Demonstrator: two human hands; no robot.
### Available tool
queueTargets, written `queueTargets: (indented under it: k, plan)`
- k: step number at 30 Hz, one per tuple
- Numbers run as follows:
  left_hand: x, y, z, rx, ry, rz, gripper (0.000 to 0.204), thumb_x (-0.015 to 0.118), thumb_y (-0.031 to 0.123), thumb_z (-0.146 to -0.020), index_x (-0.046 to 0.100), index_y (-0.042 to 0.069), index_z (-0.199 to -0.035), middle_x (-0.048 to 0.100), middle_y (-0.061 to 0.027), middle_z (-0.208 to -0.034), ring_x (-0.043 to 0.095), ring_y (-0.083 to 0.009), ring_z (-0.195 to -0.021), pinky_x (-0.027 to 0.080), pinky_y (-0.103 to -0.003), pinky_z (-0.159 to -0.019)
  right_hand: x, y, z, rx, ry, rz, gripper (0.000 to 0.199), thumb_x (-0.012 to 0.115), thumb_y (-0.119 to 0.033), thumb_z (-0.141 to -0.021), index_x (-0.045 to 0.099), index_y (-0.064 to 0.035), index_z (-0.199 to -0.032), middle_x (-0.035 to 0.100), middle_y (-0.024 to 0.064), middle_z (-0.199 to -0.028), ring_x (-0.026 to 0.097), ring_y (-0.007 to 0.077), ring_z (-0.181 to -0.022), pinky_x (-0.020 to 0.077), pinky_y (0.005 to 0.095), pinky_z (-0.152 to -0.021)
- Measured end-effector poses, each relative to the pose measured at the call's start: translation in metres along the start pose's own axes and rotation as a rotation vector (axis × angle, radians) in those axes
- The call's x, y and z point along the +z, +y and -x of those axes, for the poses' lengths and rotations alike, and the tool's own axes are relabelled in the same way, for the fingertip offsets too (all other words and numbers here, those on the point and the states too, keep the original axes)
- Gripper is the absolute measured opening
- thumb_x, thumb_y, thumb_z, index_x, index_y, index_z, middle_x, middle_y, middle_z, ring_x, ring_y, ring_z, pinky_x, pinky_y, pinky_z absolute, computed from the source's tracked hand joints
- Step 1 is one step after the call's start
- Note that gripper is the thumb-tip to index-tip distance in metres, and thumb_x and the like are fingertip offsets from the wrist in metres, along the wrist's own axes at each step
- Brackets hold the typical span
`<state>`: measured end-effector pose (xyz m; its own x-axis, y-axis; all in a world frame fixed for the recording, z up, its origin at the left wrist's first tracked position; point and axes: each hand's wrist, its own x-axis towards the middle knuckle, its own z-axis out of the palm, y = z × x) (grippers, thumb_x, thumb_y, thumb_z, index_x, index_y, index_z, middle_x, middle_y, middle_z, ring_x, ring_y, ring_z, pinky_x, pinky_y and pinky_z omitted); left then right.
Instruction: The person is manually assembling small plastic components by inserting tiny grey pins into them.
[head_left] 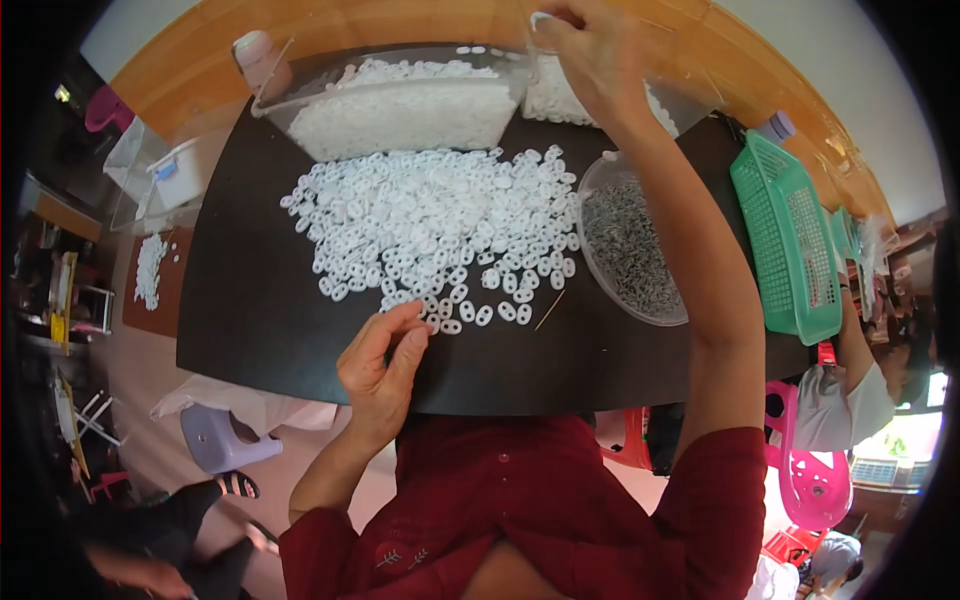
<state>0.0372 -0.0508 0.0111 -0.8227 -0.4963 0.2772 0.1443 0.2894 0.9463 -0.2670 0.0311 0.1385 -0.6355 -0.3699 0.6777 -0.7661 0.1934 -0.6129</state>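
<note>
Raised at the back, my right hand (597, 60) pinches a small white plastic piece (541, 20) above a clear bin (560, 95) part-filled with white pieces. My left hand (380, 368) is at the near edge of a wide heap of white oval two-hole plastic pieces (430, 215). Its thumb and forefinger are apart, the tips close to the nearest pieces, and I see nothing held between them. Right of the heap stands a round clear tub (640, 245) of small grey metal parts, partly covered by my right forearm.
A larger clear bin (400, 120) full of white pieces stands behind the heap on the dark table (270, 320). A thin stick (549, 310) lies near the tub. At the right edge is a green basket (790, 240). Stools (225, 440) and other people are around.
</note>
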Motion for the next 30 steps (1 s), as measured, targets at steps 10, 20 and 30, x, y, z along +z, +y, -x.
queueTargets:
  k: [10, 20, 30]
  plan:
    - [0.000, 0.008, -0.024, 0.209, -0.070, -0.298, 0.016, 0.064, -0.002, -0.081, 0.064, -0.003, -0.097, 0.060, -0.0080, -0.075, 0.055, -0.0158, -0.064, 0.044, -0.025, -0.058, -0.053, 0.087, -0.047, 0.003, 0.084, 0.563, 0.021, 0.061, -0.020, -0.075, 0.070, -0.0058, -0.087, 0.065, 0.0201, -0.077, 0.064, 0.0367, -0.074, 0.0490, 0.0450, -0.069]
    - [0.030, -0.004, -0.059, 0.521, -0.180, -0.517, 0.020, 0.066, -0.005, -0.068, 0.063, 0.004, -0.085, 0.057, -0.0067, -0.070, 0.055, -0.0245, -0.065, 0.044, -0.034, -0.055, -0.056, 0.059, 0.014, -0.208, -0.016, 0.613, 0.019, 0.061, -0.014, -0.081, 0.068, -0.0016, -0.094, 0.067, 0.0169, -0.086, 0.064, 0.0305, -0.080, 0.0490, 0.0346, -0.074]
    - [0.053, -0.020, -0.079, 0.658, -0.435, -0.829, 0.023, 0.075, 0.009, -0.059, 0.058, 0.004, -0.074, 0.053, -0.0080, -0.074, 0.051, -0.0260, -0.072, 0.044, -0.037, -0.063, -0.072, 0.003, 0.128, -0.283, -0.268, 0.297, 0.011, 0.065, 0.002, -0.076, 0.065, -0.0003, -0.087, 0.064, 0.0110, -0.083, 0.061, 0.0272, -0.077, 0.0479, 0.0328, -0.066]
